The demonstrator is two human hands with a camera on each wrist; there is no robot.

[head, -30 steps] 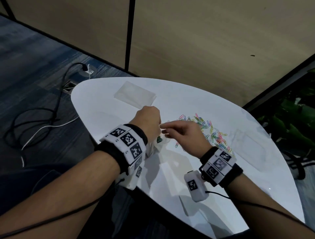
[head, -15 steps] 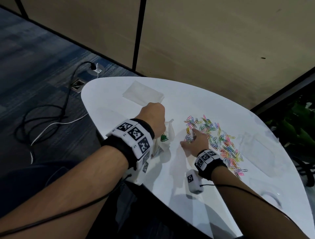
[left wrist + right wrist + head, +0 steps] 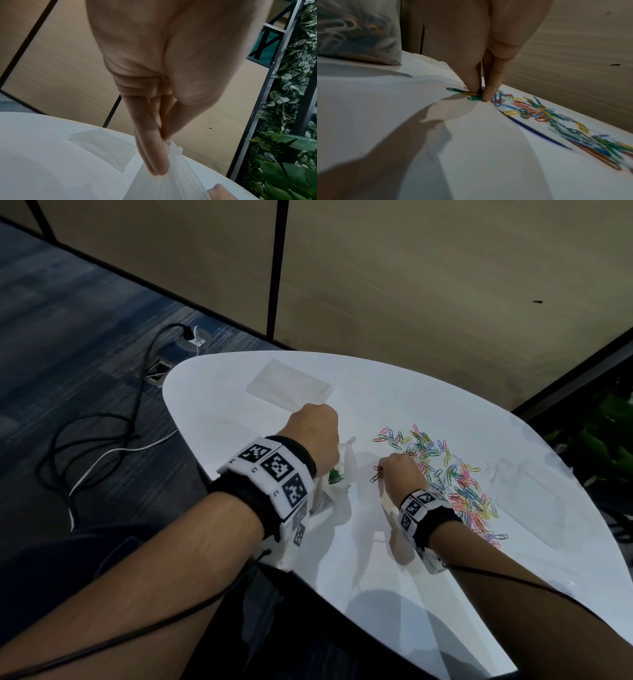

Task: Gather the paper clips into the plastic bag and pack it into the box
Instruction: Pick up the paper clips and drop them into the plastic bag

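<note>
We see a white table bearing, from largest to smallest, the items below. A clear flat box lies at the far left, its long axis running left-near to right-far. The scattered paper clips form a band whose long axis runs from far-left to near-right, ending toward the right edge. The plastic bag stands upright, mouth pointing up, already holding some clips. Our left hand pinches the bag's gathered top edge. Our right hand presses fingertips down on a few clips at the band's left end, pinching them together.
</note>
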